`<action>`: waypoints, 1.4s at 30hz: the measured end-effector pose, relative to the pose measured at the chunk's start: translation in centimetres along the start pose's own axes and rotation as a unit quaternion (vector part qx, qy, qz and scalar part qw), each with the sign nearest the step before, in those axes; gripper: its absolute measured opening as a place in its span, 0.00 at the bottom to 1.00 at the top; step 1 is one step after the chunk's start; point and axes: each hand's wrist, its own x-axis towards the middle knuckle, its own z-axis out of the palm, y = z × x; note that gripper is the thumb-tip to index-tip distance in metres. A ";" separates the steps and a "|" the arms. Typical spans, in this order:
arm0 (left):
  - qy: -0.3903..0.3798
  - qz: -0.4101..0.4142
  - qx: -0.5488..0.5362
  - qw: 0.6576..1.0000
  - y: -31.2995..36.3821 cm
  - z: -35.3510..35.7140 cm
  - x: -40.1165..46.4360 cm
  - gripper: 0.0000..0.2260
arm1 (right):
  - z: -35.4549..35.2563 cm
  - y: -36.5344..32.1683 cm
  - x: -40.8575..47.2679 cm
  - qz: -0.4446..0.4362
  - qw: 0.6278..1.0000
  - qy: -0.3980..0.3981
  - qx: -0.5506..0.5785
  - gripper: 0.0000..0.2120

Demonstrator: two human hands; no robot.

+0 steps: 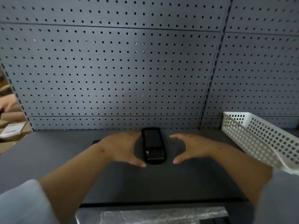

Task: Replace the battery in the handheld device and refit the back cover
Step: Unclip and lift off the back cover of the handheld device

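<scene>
Black handheld device (153,145) face-up, unreadable keys, long axis 12–6, keypad at 6; both hands spread open, flanking, empty.

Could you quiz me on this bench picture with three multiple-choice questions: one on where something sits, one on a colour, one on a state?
1. Where does the handheld device lie?
A. inside the basket
B. on the dark mat, between the two hands
C. hung on the pegboard

2. What colour is the basket at the right?
A. white
B. red
C. black

3. Which way does the device face?
A. screen and keypad up
B. back cover up
C. standing on its edge

Answers: 1 B, the left hand and right hand flank it on the mat. 2 A, its perforated walls are white. 3 A, the screen and keys show on top.
</scene>
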 end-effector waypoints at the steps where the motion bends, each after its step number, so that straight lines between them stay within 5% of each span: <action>1: -0.001 0.004 -0.003 1.000 0.0 0.1 0.2 0.46 | 0.2 -0.2 0.4 -0.002 1.000 -0.008 -0.004 0.46; 16: 0.030 0.031 -0.073 0.996 -0.8 2.0 2.1 0.34 | 2.1 0.6 3.9 -0.008 1.000 -0.001 0.009 0.45; 42: -0.027 -0.016 -0.198 0.980 0.4 2.3 3.7 0.61 | 0.9 -1.4 4.3 -0.097 0.983 0.069 0.142 0.42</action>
